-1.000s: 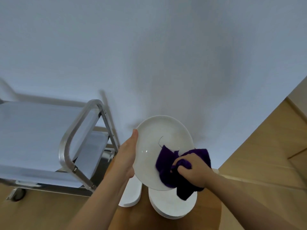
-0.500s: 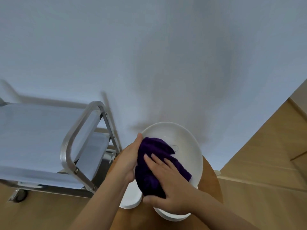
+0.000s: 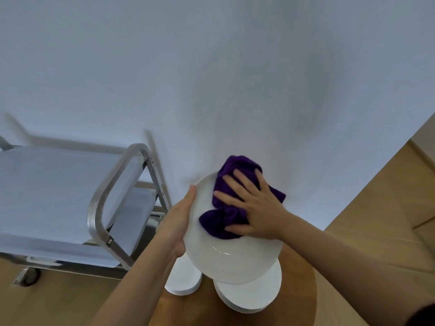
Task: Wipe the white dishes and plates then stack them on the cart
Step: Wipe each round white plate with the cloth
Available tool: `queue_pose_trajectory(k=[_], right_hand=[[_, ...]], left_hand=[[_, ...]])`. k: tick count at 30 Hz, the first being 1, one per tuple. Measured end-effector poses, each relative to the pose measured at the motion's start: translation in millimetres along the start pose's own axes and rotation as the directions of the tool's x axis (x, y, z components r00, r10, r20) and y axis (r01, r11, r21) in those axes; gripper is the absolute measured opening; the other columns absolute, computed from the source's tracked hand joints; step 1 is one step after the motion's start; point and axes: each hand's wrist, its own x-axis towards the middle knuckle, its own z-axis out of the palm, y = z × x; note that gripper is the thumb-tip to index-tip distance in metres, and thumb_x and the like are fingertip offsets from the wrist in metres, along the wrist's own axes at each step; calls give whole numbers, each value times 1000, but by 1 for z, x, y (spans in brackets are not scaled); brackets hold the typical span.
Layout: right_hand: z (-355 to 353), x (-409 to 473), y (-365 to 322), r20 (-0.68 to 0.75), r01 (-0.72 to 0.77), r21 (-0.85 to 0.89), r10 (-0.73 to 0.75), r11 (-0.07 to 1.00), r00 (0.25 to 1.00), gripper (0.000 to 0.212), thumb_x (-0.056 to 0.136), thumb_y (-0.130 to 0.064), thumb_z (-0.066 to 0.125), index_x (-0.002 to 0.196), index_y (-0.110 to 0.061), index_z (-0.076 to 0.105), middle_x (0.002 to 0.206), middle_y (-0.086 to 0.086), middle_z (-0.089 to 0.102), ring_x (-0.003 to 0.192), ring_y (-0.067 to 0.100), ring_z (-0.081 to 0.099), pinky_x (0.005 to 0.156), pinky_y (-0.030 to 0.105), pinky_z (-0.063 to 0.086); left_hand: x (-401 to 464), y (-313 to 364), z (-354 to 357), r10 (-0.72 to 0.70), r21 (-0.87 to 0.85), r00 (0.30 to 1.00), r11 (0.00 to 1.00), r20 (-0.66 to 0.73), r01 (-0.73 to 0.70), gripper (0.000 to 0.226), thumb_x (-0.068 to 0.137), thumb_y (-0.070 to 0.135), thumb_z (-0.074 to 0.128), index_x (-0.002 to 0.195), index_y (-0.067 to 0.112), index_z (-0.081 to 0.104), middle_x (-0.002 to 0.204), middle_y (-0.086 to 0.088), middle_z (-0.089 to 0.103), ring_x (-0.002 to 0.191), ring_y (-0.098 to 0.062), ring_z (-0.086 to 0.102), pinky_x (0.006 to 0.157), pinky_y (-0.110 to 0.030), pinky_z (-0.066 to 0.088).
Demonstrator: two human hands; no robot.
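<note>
At the left stands the steel cart with pale shelves [image 3: 58, 196], its top shelf bare. My left hand [image 3: 179, 222] holds the rim of the round white ceramic plate [image 3: 235, 255], tilted above the round wooden table [image 3: 296, 302]. My right hand [image 3: 256, 208] presses the purple cloth [image 3: 226, 215] flat with straight fingers. If I press too strongly, the plate may slip from the rim grip and fall on the two white stacks of plates [image 3: 249, 295] below.

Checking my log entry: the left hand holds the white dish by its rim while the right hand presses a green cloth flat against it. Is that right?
Not quite. In the head view the cloth is purple, not green. The rest stands: the left hand holds the white dish by its rim while the right hand presses the cloth flat against it.
</note>
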Motion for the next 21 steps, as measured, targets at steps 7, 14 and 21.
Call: queue_pose_trajectory(k=[7, 14, 21], right_hand=[[21, -36, -35, 152, -422, 124, 403, 898, 903, 78, 84, -69, 10, 149, -26, 2, 158, 4, 1, 144, 24, -10, 113, 51, -12], [31, -20, -114, 262, -668, 554, 658, 497, 706, 76, 80, -65, 0, 147, -32, -11, 158, -7, -13, 136, 4, -26, 111, 34, -18], [21, -40, -66, -16, -286, 461, 330, 840, 944, 71, 65, -25, 84, 130, -19, 56, 132, -2, 58, 124, 11, 49, 99, 42, 47]], left_hand=[[4, 7, 1, 135, -33, 965, 989, -223, -146, 54, 77, 67, 54, 100, 20, 66, 88, -7, 72, 82, -24, 70, 77, -43, 57], [12, -10, 33, 152, -87, 941, 979, -301, -186, 36, 83, 62, 53, 92, 28, 62, 77, 2, 75, 72, -19, 72, 57, -30, 56], [15, -1, 23, 24, -246, 948, 963, -316, -106, 45, 83, 62, 56, 98, 20, 63, 79, -5, 75, 71, -29, 72, 51, -35, 55]])
